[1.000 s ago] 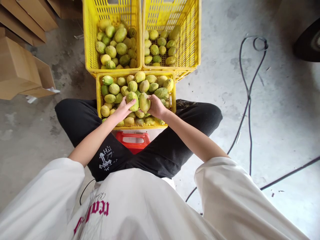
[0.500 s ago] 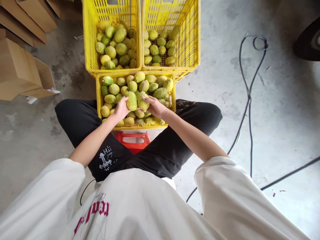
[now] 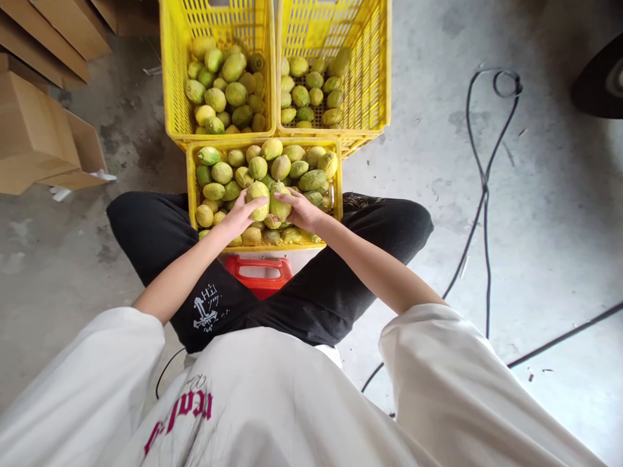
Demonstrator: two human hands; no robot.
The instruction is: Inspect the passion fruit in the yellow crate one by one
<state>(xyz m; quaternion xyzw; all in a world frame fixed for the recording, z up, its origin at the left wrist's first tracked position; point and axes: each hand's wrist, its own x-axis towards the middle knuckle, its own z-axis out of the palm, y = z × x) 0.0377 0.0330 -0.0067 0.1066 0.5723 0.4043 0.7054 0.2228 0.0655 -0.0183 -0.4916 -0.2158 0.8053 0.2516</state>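
Note:
My left hand is closed around a yellow-green lemon, its thumb lying across the fruit's lower part. Beside it, my right hand grips a second lemon, thumb along its upper side. Both fruits are held close together above a yellow plastic crate that stands between my legs. Many more yellow and green lemons fill this crate. The fingers under the held fruits are partly hidden.
Behind stand two more yellow crates, a left one and a right one, both holding lemons. A red plastic handle shows near my knees. Cardboard boxes are at the left; a black cable lies on the floor at the right.
The left thumb has shifted across its lemon, and both held lemons have turned slightly in the fingers. Crates and legs have stayed put.

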